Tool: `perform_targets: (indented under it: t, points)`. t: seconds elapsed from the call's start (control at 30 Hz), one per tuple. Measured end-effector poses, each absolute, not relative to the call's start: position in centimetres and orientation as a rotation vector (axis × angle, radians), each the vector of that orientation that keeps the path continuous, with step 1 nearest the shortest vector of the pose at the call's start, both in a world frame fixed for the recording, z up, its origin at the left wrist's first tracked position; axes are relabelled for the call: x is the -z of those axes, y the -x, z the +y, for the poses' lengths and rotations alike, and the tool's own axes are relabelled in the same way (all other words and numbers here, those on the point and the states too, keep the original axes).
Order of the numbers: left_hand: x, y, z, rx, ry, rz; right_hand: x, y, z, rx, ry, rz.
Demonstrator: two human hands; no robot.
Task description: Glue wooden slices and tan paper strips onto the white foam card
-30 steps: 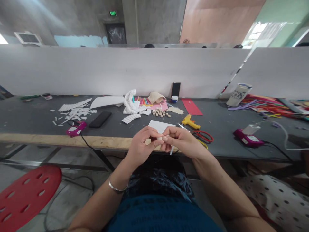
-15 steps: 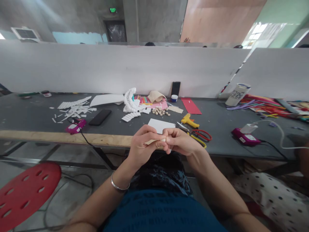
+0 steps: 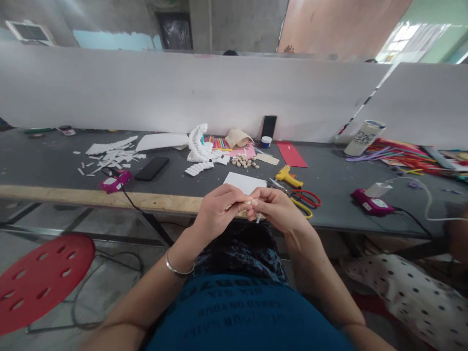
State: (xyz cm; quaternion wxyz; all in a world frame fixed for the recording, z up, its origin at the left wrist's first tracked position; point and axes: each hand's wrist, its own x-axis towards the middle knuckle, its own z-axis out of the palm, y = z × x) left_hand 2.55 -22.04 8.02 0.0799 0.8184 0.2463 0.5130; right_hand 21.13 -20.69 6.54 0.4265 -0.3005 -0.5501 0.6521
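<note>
My left hand (image 3: 218, 209) and my right hand (image 3: 274, 208) meet at the table's front edge, their fingertips pinched together. Between them is a small cream paper strip (image 3: 248, 202), mostly covered by the fingers; its end at the right fingertips looks rolled. A narrow white strip (image 3: 259, 218) pokes out below my right fingers. Just beyond the hands lies a white sheet (image 3: 245, 183). To its right are scissors with red handles (image 3: 309, 197), a yellow-handled tool (image 3: 302, 208) and a yellow glue gun (image 3: 288, 176). Several small cream paper rolls (image 3: 245, 162) are piled farther back.
White paper strips (image 3: 115, 158) and a black phone (image 3: 152, 168) lie left. A white folded-paper piece (image 3: 198, 146) stands mid-table. Purple power sockets (image 3: 116, 182) with cables sit at both sides. Coloured strips (image 3: 402, 158) and a white cup (image 3: 364, 138) are right. A red stool (image 3: 47, 278) stands lower left.
The camera has tilted down slightly, so the table sits higher in view. My fingers have closed further over the cream strip, and the white strip below my right hand shows more.
</note>
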Motion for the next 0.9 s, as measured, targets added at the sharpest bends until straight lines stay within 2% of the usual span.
perform_targets:
  t: [0.23, 0.57, 0.73, 0.9]
  points:
    - [-6.8, -2.6, -21.9, -1.65, -2.459, 0.751, -5.4, -21.0, -21.9, -1.66, 0.744, -1.363]
    - [-7.7, -2.2, -22.3, -1.175, -2.882, 0.946, -6.0, -20.9, -22.5, -1.238, 0.992, -1.573]
    - [-7.6, -2.2, -22.2, -1.34, -2.869, 0.918, -6.0, -20.4, -22.9, -1.149, 0.991, -1.509]
    - [-8.2, -2.1, -22.8, -1.46, -2.533, 0.985, -6.6, -20.2, -24.0, -0.917, 0.983, -1.604]
